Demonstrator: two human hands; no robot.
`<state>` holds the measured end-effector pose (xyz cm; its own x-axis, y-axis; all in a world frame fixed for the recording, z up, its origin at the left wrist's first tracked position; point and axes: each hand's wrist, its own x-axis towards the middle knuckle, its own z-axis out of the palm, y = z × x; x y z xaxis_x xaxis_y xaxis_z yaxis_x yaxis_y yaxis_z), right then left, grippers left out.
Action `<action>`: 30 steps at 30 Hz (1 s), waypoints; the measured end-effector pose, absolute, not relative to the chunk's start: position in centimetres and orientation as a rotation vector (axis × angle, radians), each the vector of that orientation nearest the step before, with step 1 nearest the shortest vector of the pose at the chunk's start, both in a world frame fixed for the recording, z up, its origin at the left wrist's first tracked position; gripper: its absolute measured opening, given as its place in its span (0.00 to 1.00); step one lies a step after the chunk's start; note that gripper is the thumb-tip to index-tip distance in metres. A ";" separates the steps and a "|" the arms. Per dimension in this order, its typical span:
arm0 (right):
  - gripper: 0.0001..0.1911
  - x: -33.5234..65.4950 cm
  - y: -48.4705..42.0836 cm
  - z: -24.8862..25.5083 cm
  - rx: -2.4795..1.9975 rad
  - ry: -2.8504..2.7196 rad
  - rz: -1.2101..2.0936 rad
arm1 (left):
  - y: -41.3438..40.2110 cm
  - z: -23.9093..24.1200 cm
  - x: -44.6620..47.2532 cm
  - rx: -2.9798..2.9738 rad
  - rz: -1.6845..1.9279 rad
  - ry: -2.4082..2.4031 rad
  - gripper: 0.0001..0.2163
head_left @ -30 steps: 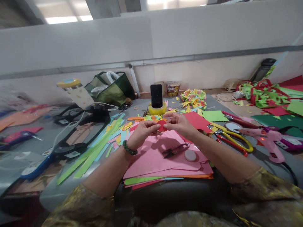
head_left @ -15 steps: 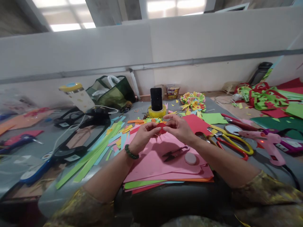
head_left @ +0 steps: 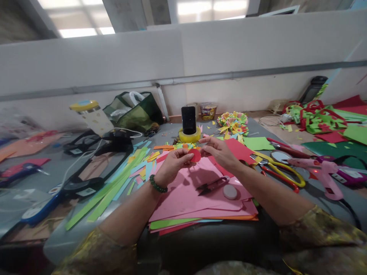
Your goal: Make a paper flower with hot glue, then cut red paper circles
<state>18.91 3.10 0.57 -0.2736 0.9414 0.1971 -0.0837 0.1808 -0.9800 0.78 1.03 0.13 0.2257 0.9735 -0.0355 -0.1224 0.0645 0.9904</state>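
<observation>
A small red paper disc is pinched between the fingertips of both my hands, held just above a stack of pink paper sheets. My left hand, with a green bead bracelet on its wrist, grips the disc's left edge. On the disc's right edge, my right hand is closed with its fingers pressed together. Black thread snips and a small round grey disc lie on the pink sheets below my right forearm.
Yellow-handled scissors and a pink glue gun lie to the right. A phone stands on a yellow tape roll behind my hands. Green paper strips spread left. Paper flowers and a green bag sit at the back.
Both hands have stayed together on the red disc, which now shows more of its round face. The view has shifted slightly.
</observation>
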 end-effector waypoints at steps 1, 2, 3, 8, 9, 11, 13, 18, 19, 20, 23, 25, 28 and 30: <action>0.11 18.9 3.1 0.6 -0.876 -1.454 1.297 | 1.1 0.1 0.8 1.174 1.064 0.974 0.20; 0.11 18.9 3.1 0.6 -0.877 -1.466 1.302 | 1.1 0.1 0.8 1.178 1.063 0.973 0.20; 0.12 18.9 3.0 0.6 -0.877 -1.486 1.305 | 1.1 0.2 0.8 1.187 1.064 0.971 0.20; 0.18 18.7 2.7 0.1 -0.865 -1.608 1.257 | 0.9 0.3 0.9 1.218 1.063 0.968 0.19; 0.18 18.7 2.8 0.0 -0.860 -1.618 1.245 | 0.8 0.4 0.9 1.216 1.065 0.969 0.19; 0.17 18.6 2.8 -0.1 -0.854 -1.636 1.219 | 0.8 0.4 1.0 1.225 1.069 0.977 0.19; 0.17 18.6 2.9 -0.2 -0.854 -1.654 1.189 | 0.8 0.4 1.0 1.248 1.071 0.986 0.18; 0.16 18.7 2.9 -0.2 -0.854 -1.672 1.138 | 0.7 0.4 0.8 1.303 1.088 0.997 0.17; 0.16 18.7 2.9 -0.2 -0.854 -1.675 1.134 | 0.7 0.4 0.8 1.310 1.089 1.001 0.17; 0.16 18.6 2.9 -0.3 -0.854 -1.679 1.131 | 0.7 0.4 0.8 1.316 1.090 1.004 0.16; 0.15 18.6 2.9 -0.3 -0.857 -1.686 1.102 | 0.7 0.4 0.8 1.315 1.099 1.007 0.17; 0.15 18.7 2.9 -0.2 -0.860 -1.694 1.078 | 0.7 0.4 0.9 1.295 1.101 1.008 0.18; 0.15 18.7 2.8 -0.2 -0.857 -1.710 1.050 | 0.6 0.5 1.1 1.263 1.071 1.009 0.20; 0.15 18.6 2.7 -0.3 -0.854 -1.716 1.042 | 0.5 0.6 1.1 1.250 1.054 1.008 0.20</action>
<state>18.62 2.75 -0.31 -0.3328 0.8755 0.3504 0.0932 0.4003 -0.9116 1.12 0.50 0.61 0.2260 0.9740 -0.0132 -0.0570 0.0268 0.9980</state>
